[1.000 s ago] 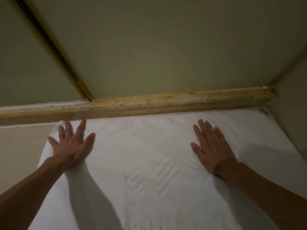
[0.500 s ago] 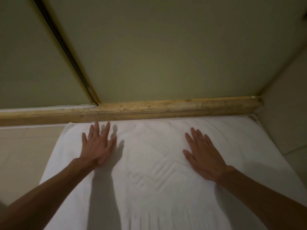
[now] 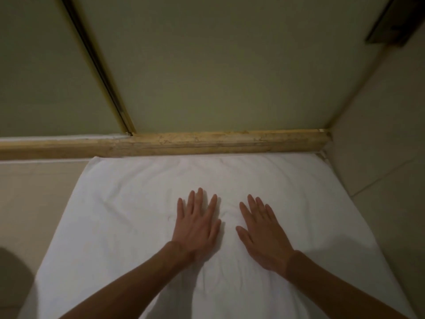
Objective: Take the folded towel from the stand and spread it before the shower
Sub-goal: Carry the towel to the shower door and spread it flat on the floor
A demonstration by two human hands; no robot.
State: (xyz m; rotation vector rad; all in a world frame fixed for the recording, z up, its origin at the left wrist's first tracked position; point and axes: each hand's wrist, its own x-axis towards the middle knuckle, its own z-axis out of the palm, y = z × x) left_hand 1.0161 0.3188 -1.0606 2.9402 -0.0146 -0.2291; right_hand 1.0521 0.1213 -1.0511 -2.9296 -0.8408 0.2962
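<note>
Towel first: a large white terry-cloth towel lies unfolded and flat on the pale beige tiled floor, its far edge pressed along the worn yellowish stone threshold of the shower, its right edge close to the beige side wall. The cloth shows soft creases near the middle and a faint wrinkled band just below the threshold. Both hands lie palm-down on the towel, well short of the threshold; the left hand and the right hand are flat with fingers spread, so neither grip is closed on anything. Half a second ago the hands were farther apart and nearer the threshold, the left close to the towel's left part; now they sit just beside each other near the towel's centre, apart but close. The raised zigzag pattern that showed between them earlier is now mostly under the palms and hard to make out. Beyond the threshold rises the frosted greenish glass shower panel, split by a dark, brass-edged vertical frame strip. A dark fitting at the upper right, above the threshold, is cut off and too dim to identify. The towel's near edge runs out of view, and a rounded dark shadow covers the floor left of it.
</note>
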